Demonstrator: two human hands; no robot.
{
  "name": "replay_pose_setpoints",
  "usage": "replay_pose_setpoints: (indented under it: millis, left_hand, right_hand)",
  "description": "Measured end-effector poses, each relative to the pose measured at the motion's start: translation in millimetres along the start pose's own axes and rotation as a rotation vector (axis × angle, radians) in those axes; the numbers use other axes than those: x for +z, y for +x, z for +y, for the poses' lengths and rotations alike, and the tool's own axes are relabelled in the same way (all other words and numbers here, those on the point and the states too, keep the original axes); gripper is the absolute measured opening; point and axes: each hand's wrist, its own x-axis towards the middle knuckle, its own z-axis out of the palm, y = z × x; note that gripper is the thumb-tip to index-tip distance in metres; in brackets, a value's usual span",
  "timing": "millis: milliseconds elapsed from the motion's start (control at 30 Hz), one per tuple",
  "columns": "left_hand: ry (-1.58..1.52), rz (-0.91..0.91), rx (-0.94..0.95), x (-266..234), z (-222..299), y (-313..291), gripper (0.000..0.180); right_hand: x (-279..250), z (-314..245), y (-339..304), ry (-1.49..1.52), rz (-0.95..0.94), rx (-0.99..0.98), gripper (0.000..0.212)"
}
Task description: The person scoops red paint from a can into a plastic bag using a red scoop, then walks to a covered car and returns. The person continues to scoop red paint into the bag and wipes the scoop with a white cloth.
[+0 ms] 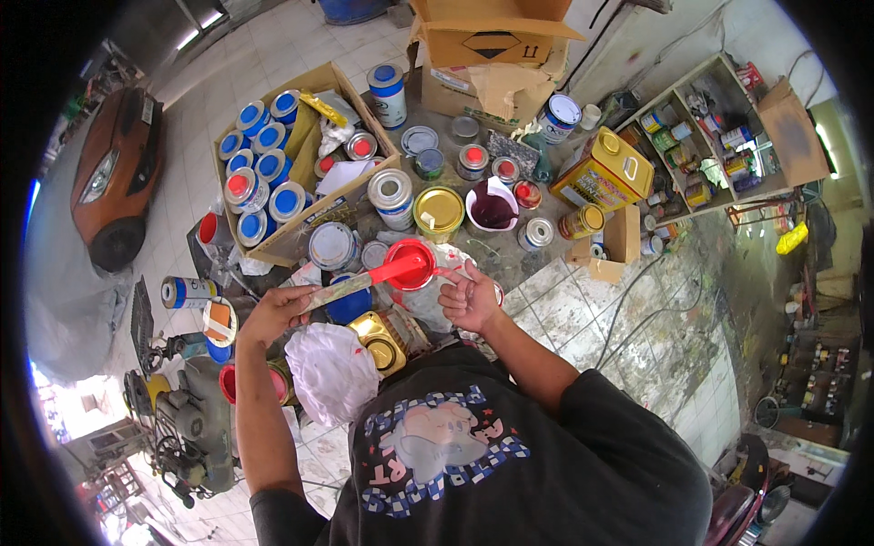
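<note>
My left hand (286,310) is closed around the pale end of a flat stirring stick (342,289). The stick's far end is coated in red and lies over an open can of red paint (411,265). To the right of that can, my right hand (470,299) is closed, its fingers bent and thumb raised. A thin red-smeared piece runs between this hand and the can, and its kind is unclear. Close behind the red can stand a gold-lidded can (439,213) and a white cup of dark maroon liquid (492,206).
A cardboard box (360,189) of blue-lidded cans stands at the back left. Toward the right are a yellow rectangular tin (602,171), a small carton (612,247) and a shelf unit (690,146). A white plastic bag (330,371) and a gold tin (377,344) sit near my body.
</note>
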Motion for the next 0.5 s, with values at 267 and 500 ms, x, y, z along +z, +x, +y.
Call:
replay_pose_setpoints:
  millis: [267, 500]
  left_hand:
    - [0.052, -0.011, 0.038, 1, 5, -2, 0.032]
    - [0.034, -0.03, 0.051, -2, 3, -1, 0.033]
  right_hand:
    - [10, -1, 4, -0.062, 0.042, -0.034, 0.069]
    - [14, -4, 6, -0.079, 0.016, -0.043, 0.074]
